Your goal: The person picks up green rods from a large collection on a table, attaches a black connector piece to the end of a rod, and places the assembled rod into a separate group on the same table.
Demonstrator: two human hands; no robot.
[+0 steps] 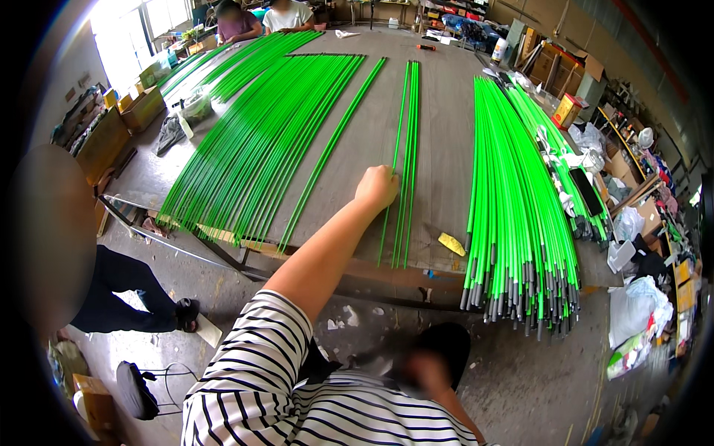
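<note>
My left hand (pixel 377 187) reaches out over the table with its fingers closed around a thin green rod (pixel 401 111). Just right of it lie a few more green rods (pixel 410 149), close together and lengthwise. To the left is a narrow group of green rods (pixel 335 141), then a wide spread of many rods (pixel 268 134) side by side. Low by my body, my right hand (pixel 428 372) is smeared by motion, so its fingers cannot be made out. A thick pile of green rods with dark grey ends (pixel 513 193) lies at the right, its ends overhanging the near edge.
The grey table (pixel 439 163) carries a yellow crumpled piece (pixel 451 244) near its front edge. A black phone (pixel 585 192) rests by the right pile. A person (pixel 111 282) stands at the left; two people (pixel 286 16) are at the far end. A stool (pixel 141 390) stands lower left.
</note>
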